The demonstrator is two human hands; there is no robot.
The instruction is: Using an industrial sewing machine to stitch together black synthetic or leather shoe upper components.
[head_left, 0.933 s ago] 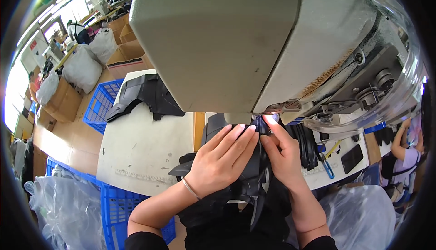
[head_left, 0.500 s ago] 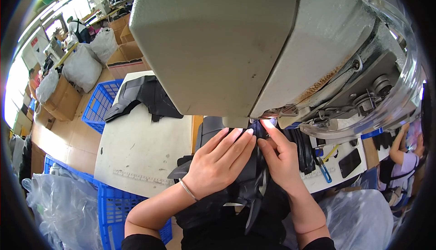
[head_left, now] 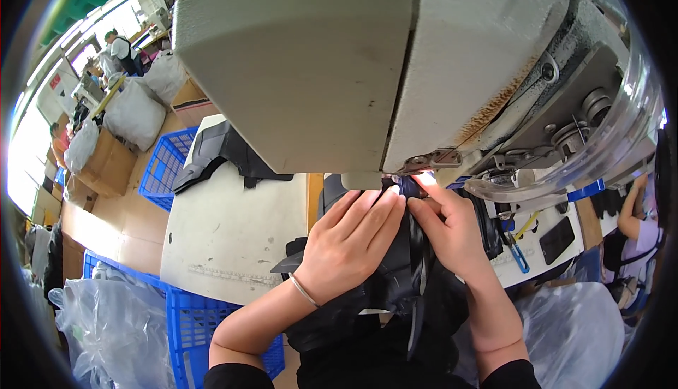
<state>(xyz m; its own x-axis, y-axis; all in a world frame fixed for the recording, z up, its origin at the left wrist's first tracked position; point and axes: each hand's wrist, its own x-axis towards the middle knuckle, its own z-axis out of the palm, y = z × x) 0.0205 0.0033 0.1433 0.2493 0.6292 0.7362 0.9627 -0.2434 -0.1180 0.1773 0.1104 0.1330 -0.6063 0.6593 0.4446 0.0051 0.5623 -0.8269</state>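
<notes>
1. Left hand [head_left: 349,244] lies flat on the black textile piece [head_left: 393,276], fingers straight, nearly together.
2. Right hand [head_left: 450,234]: index and thumb at the piece, can't tell if they're pinching.
3. Piece sits under the sewing machine head [head_left: 296,71], pretty tight.
4. More room leftward over the pale tabletop [head_left: 233,237]; blue crate [head_left: 181,318] by its edge.

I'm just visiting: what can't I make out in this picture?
All in the head view:
The spot where the dark material meets the grey machine: mostly hidden by the machine, left hand and right hand.
The left palm: hidden by the back of that hand.
The machine's top: cut off by the upper edge.
The co-worker at right: cut off by the dark rim.
The far worker's handiwork: too small.
</notes>
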